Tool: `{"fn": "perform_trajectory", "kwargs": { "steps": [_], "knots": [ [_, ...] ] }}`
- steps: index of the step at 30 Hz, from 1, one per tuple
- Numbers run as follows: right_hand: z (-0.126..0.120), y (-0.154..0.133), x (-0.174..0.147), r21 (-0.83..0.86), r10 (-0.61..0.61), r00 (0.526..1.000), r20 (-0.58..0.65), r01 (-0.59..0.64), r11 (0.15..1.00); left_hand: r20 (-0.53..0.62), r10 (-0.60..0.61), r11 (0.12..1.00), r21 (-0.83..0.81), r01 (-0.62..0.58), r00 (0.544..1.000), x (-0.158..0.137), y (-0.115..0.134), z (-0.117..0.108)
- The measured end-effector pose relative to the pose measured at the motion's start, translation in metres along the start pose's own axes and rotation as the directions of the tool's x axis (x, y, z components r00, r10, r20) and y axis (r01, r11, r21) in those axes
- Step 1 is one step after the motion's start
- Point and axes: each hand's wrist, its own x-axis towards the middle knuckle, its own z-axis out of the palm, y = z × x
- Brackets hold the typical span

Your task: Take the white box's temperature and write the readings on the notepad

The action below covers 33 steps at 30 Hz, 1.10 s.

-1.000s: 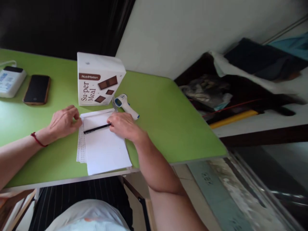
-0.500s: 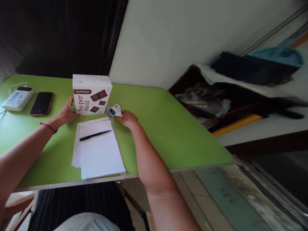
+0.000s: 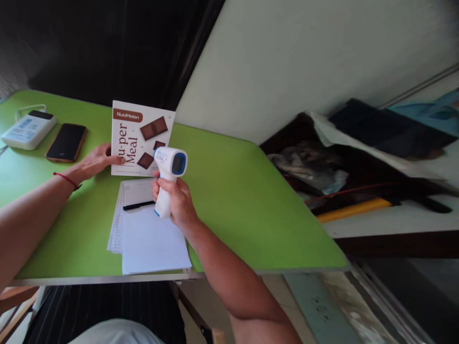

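Observation:
My right hand [image 3: 181, 200] is wrapped round the grip of a white and blue infrared thermometer [image 3: 165, 165], held above the papers with its small screen facing me. A white NutriMotion box [image 3: 125, 107] with brown chocolate pictures stands on the table, its lower right corner partly behind the thermometer. My left hand [image 3: 98, 160] grips the box's lower left edge, thumb on the front face and the other fingers partly hidden behind it. Under the thermometer lie a stack of white papers [image 3: 150, 248] and a black pen [image 3: 138, 205], the pen's right end covered.
At the left of the green table [image 3: 229, 210] lie a phone [image 3: 67, 142] and a white power bank [image 3: 30, 130] with a cable. A dark wooden shelf [image 3: 297, 129] holding bags and a yellow-handled thing [image 3: 353, 210] stands beyond the right edge, against the wall.
My right hand has lifted the thermometer off the table and brought it upright over the papers, near the box. The box now leans back or is tilted, its top face no longer showing.

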Motion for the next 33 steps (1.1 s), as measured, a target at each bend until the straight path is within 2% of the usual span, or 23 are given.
{"fn": "perform_trajectory", "kwargs": {
  "steps": [3,7,10,13,15,19,26,33],
  "knots": [
    [0.008,0.003,-0.008,0.009,0.084,0.995,0.054,-0.084,0.996,0.090,-0.003,0.999,-0.054,0.008,0.996,-0.009,0.004,-0.004],
    [0.012,0.010,-0.009,0.011,0.128,0.988,0.091,-0.129,0.992,0.077,0.059,0.991,-0.121,-0.049,0.995,-0.025,0.002,-0.006],
    [0.016,0.013,-0.010,0.025,0.144,0.983,0.115,-0.148,0.989,0.074,0.080,0.995,-0.058,-0.075,0.994,-0.035,0.004,-0.007],
    [0.018,0.014,-0.012,-0.005,0.138,0.985,0.102,-0.138,0.990,0.144,0.089,0.995,0.028,-0.094,0.986,-0.042,0.010,-0.009],
    [0.018,0.015,-0.014,-0.053,0.101,0.991,0.084,-0.096,0.994,0.177,0.109,0.993,0.030,-0.116,0.978,-0.045,0.014,-0.009],
    [0.017,0.020,-0.015,-0.126,0.073,0.992,0.099,-0.061,0.990,0.183,0.162,0.987,-0.008,-0.163,0.970,-0.045,0.010,-0.007],
    [0.020,0.021,-0.020,-0.143,0.145,0.985,0.095,-0.131,0.981,0.149,0.215,0.977,-0.043,-0.211,0.965,-0.036,-0.007,-0.003],
    [0.024,0.016,-0.023,-0.126,0.181,0.974,0.138,-0.164,0.978,0.164,0.249,0.968,-0.015,-0.249,0.955,-0.036,-0.008,-0.006]
  ]
}}
